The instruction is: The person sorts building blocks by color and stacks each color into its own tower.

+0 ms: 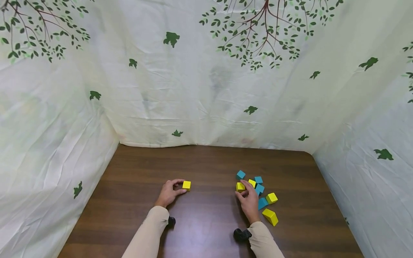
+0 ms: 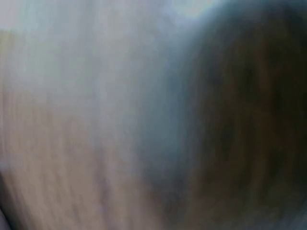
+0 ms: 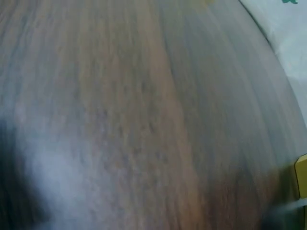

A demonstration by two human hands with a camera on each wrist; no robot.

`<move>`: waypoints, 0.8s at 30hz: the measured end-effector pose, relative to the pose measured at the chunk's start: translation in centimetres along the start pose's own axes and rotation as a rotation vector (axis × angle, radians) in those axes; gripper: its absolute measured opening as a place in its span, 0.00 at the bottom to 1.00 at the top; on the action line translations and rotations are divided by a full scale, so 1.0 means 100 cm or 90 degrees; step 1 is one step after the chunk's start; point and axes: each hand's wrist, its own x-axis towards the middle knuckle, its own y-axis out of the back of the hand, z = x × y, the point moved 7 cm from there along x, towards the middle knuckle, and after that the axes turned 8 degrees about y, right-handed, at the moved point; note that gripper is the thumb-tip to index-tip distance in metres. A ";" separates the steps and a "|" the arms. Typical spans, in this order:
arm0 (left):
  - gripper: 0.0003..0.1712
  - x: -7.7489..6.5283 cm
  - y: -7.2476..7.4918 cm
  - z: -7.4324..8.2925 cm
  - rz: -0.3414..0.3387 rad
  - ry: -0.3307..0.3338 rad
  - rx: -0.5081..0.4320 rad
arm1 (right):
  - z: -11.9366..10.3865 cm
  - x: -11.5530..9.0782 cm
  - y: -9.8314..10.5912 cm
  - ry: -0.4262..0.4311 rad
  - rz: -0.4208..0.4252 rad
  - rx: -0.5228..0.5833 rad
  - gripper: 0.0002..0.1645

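Near the middle of the table, my left hand (image 1: 167, 193) pinches a small yellow cube (image 1: 186, 185) between thumb and fingers. Farther right, my right hand (image 1: 249, 202) has its thumb and forefinger on either side of another yellow block (image 1: 240, 187), gripping it at the left edge of a loose group. Beside and partly behind that hand lie several blue blocks, among them a blue cube (image 1: 240, 174) and a blue block (image 1: 262, 203). Yellow pieces there include a yellow cube (image 1: 271, 198) and a wedge-like yellow block (image 1: 270, 217). The left wrist view is too blurred to read.
The brown wooden table (image 1: 206, 222) has pale cloth (image 1: 200, 89) with green leaf prints hanging behind it and at both sides. A dark device sits at each wrist, such as the black wrist camera (image 1: 242, 235). In the right wrist view a yellow block (image 3: 301, 176) shows at the edge.
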 end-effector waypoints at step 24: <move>0.20 -0.001 0.000 0.000 0.002 0.006 0.009 | 0.010 0.002 0.000 0.042 0.025 -0.032 0.28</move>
